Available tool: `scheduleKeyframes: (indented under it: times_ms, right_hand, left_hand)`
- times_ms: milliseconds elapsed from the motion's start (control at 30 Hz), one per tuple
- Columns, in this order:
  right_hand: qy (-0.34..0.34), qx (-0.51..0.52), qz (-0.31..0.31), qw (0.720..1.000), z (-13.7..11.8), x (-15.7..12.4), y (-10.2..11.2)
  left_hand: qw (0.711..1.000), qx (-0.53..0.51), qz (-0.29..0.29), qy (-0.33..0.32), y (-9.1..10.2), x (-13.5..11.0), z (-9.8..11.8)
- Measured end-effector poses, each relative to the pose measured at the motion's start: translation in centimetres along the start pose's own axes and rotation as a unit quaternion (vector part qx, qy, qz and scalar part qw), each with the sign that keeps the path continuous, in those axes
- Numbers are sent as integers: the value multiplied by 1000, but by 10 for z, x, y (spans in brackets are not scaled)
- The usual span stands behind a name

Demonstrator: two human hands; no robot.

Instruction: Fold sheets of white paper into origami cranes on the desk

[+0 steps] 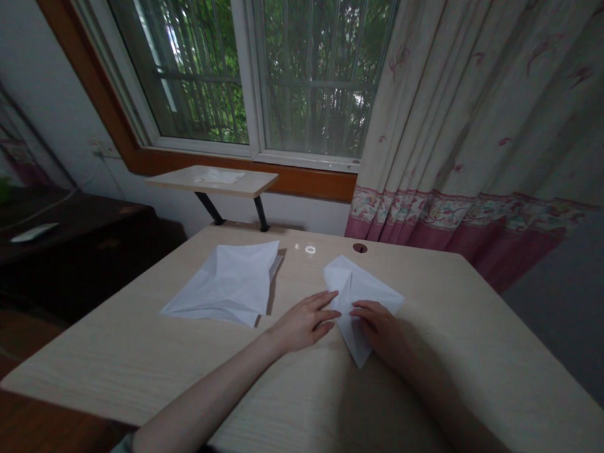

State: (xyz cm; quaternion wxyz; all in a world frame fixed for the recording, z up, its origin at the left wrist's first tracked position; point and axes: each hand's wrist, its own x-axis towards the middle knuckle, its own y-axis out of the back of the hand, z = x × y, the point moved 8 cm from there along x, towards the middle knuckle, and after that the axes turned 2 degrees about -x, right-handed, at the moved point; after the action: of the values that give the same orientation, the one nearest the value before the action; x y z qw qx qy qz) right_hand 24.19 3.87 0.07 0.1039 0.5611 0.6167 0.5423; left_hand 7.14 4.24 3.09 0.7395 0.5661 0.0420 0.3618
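Fingers (325, 298) of the left hand (300, 328) rest spread, gripping nothing, on white paper (348, 286) near the far edge of the bench (294, 400); what the right hand (381, 331) grips, I cannot tell. I judge the folding partly done.

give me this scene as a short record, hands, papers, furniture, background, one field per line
left hand: left hand, on the left side of the folded paper
right hand: right hand, on the folded paper's right side
other paper: creased white paper, left of the hands
furniture: desk; raised shelf bearing white paper
background: window, curtain on its right
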Motion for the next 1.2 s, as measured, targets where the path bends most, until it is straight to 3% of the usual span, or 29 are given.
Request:
scheduleKeyframes:
  times_ms: [167,500,767,1200]
  right_hand:
    - [2,-2,5,1000,2,-3,-3]
    - [40,-85,-97,991,-29,-3,-12]
    - [88,-104,-74,988,-37,-7,-15]
    - [98,-100,-57,989,-36,-8,-15]
  left_hand:
    - [999,-32,-5,19,-1,1,-4]
    - [996,-43,44,60,6,0,-13]
    - [993,32,52,105,17,2,-17]
    - [988,72,54,125,18,1,-21]
